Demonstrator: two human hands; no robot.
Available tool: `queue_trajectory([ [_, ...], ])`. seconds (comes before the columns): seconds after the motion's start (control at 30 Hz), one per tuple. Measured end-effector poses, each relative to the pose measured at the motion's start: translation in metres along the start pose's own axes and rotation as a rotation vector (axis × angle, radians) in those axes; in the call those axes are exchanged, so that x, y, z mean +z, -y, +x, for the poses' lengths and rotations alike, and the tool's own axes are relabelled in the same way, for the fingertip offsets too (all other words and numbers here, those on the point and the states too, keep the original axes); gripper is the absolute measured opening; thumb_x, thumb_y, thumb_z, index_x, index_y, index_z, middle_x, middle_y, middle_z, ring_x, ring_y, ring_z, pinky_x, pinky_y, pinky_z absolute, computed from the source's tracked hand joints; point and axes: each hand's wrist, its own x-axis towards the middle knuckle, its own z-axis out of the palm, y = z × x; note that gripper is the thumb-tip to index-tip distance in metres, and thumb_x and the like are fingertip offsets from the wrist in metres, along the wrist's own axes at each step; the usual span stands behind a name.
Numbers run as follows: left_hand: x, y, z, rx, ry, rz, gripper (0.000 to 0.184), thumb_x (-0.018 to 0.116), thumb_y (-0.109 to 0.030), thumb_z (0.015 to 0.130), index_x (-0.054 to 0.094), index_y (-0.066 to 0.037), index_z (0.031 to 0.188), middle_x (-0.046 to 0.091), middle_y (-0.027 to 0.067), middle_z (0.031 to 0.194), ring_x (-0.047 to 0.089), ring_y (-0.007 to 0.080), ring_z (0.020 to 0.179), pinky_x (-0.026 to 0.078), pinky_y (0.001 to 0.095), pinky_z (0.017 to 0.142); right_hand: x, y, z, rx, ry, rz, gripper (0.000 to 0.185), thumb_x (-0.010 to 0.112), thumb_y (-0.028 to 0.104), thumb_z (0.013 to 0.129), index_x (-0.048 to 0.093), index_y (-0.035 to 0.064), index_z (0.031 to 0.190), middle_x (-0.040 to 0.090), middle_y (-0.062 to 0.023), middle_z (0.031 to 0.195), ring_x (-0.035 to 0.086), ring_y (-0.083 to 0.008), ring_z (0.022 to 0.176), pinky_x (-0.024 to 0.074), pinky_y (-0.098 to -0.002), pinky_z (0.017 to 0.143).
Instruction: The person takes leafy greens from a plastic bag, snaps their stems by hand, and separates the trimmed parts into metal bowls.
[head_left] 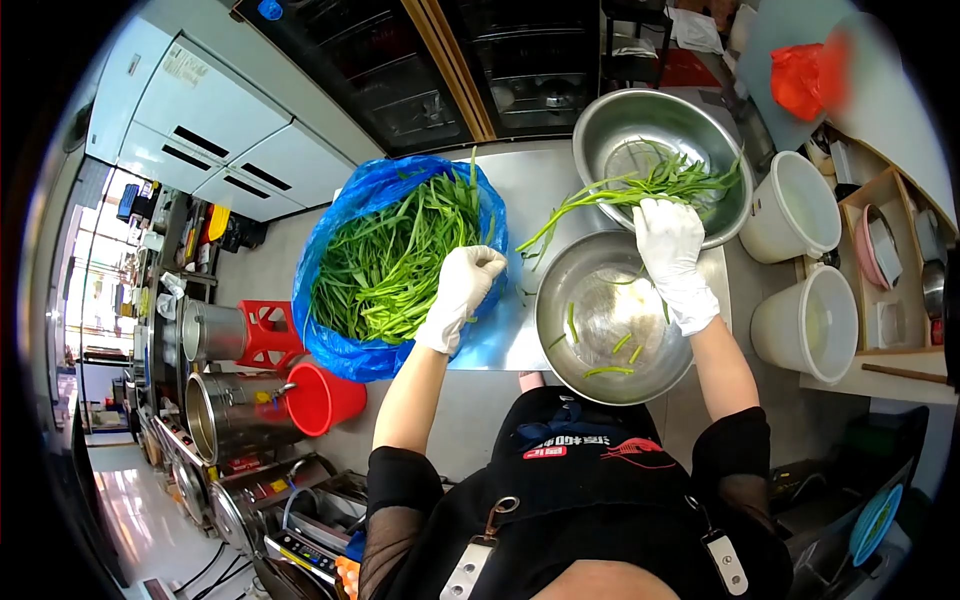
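My right hand (672,250), in a white glove, is closed round a bunch of leafy greens (668,182) with long stems. The leaves hang over the far metal bowl (592,150), and the stem ends reach out past its left rim. Gloved in white too, my left hand (462,290) is over the right side of a blue plastic bag (312,262) full of the same long-leaved greens (385,260). Its fingers are pinched together; what they hold, if anything, cannot be made out. Nearer to me, a second metal bowl (560,345) contains several short cut stems (607,371).
The bag and bowls stand on a metal table (520,335). Two white buckets (805,325) are at the right, beside a wooden shelf (880,225). A red bucket (330,398), a red stool (270,335) and large metal pots (235,415) stand at the left.
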Motion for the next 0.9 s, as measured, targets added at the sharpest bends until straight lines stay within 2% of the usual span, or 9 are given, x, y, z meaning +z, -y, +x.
queue_trajectory([
  [0.1, 0.011, 0.012, 0.004, 0.243, -0.114, -0.079, 0.023, 0.075, -0.016, 0.079, 0.072, -0.001, 0.095, 0.068, 0.0072, 0.078, 0.06, 0.0115, 0.07, 0.048, 0.0263, 0.067, 0.003, -0.002, -0.002, -0.01, -0.003, -0.008, 0.014, 0.062, 0.024, 0.084, 0.057, 0.0144, 0.076, 0.057, -0.0044, 0.07, 0.06, -0.023, 0.069, 0.0469, -0.0383, 0.068],
  [0.2, 0.014, -0.012, -0.004, -0.034, -0.052, -0.177, 0.023, 0.072, -0.016, 0.082, 0.072, 0.001, 0.098, 0.071, 0.0072, 0.086, 0.061, 0.0112, 0.078, 0.049, 0.0244, 0.076, 0.001, 0.002, 0.0, -0.006, -0.015, -0.004, 0.015, 0.062, 0.024, 0.085, 0.057, 0.0142, 0.074, 0.057, -0.0045, 0.068, 0.06, -0.0234, 0.067, 0.047, -0.0384, 0.068],
  [0.33, 0.025, -0.003, 0.001, -0.114, 0.048, -0.635, 0.018, 0.076, -0.021, 0.081, 0.07, -0.005, 0.087, 0.058, -0.0021, 0.07, 0.049, 0.0075, 0.062, 0.04, 0.0245, 0.06, 0.002, 0.012, 0.002, 0.004, -0.035, 0.054, 0.016, 0.061, 0.024, 0.085, 0.057, 0.014, 0.073, 0.057, -0.0047, 0.066, 0.06, -0.0241, 0.065, 0.0469, -0.0388, 0.068],
  [0.47, 0.04, 0.032, 0.017, -0.114, 0.049, -0.998, 0.016, 0.073, -0.022, 0.082, 0.066, -0.008, 0.083, 0.042, -0.006, 0.063, 0.038, 0.0072, 0.059, 0.035, 0.0224, 0.06, 0.005, 0.017, -0.006, 0.006, 0.006, 0.1, 0.014, 0.06, 0.024, 0.085, 0.059, 0.0138, 0.075, 0.059, -0.0054, 0.068, 0.06, -0.0245, 0.066, 0.0468, -0.0389, 0.068],
  [0.6, 0.037, 0.018, -0.001, 0.025, -0.193, -0.293, 0.013, 0.069, -0.015, 0.081, 0.066, -0.003, 0.086, 0.055, -0.0035, 0.063, 0.046, 0.0068, 0.055, 0.038, 0.0231, 0.053, 0.007, 0.01, -0.009, 0.019, -0.022, 0.093, 0.012, 0.064, 0.022, 0.083, 0.061, 0.0119, 0.076, 0.06, -0.0066, 0.07, 0.061, -0.0256, 0.069, 0.0478, -0.0389, 0.068],
  [0.63, 0.037, 0.022, -0.001, 0.022, -0.21, -0.185, 0.022, 0.067, -0.008, 0.08, 0.069, 0.001, 0.1, 0.063, -0.0014, 0.07, 0.05, 0.0042, 0.06, 0.041, 0.0198, 0.059, 0.007, 0.008, -0.008, 0.032, -0.048, 0.098, 0.012, 0.065, 0.021, 0.082, 0.062, 0.0111, 0.076, 0.061, -0.0071, 0.07, 0.061, -0.0262, 0.069, 0.0482, -0.0389, 0.068],
  [0.73, 0.034, 0.027, 0.001, 0.102, -0.036, 0.014, 0.037, 0.068, -0.008, 0.078, 0.066, 0.003, 0.113, 0.063, -0.0009, 0.071, 0.053, 0.0062, 0.062, 0.046, 0.0221, 0.063, 0.005, 0.005, -0.008, 0.045, -0.009, 0.093, 0.011, 0.065, 0.02, 0.082, 0.062, 0.0105, 0.077, 0.062, -0.0075, 0.073, 0.061, -0.0264, 0.071, 0.0482, -0.0391, 0.069],
  [0.8, 0.032, 0.027, 0.0, 0.107, -0.027, 0.135, 0.053, 0.069, -0.009, 0.075, 0.061, -0.006, 0.128, 0.069, 0.012, 0.096, 0.065, 0.0197, 0.076, 0.051, 0.0315, 0.075, 0.01, 0.003, -0.011, 0.048, -0.025, 0.11, 0.012, 0.066, 0.021, 0.082, 0.062, 0.0105, 0.078, 0.061, -0.0074, 0.072, 0.061, -0.0262, 0.071, 0.048, -0.0392, 0.068],
  [0.9, 0.025, 0.012, -0.013, 0.318, -0.157, 0.342, 0.067, 0.076, -0.017, 0.074, 0.053, -0.007, 0.136, 0.063, 0.0151, 0.116, 0.062, 0.0289, 0.097, 0.049, 0.0355, 0.088, 0.011, 0.004, -0.013, 0.038, -0.035, 0.12, 0.012, 0.063, 0.023, 0.083, 0.06, 0.0126, 0.078, 0.059, -0.005, 0.071, 0.06, -0.0236, 0.071, 0.0471, -0.0372, 0.068],
])
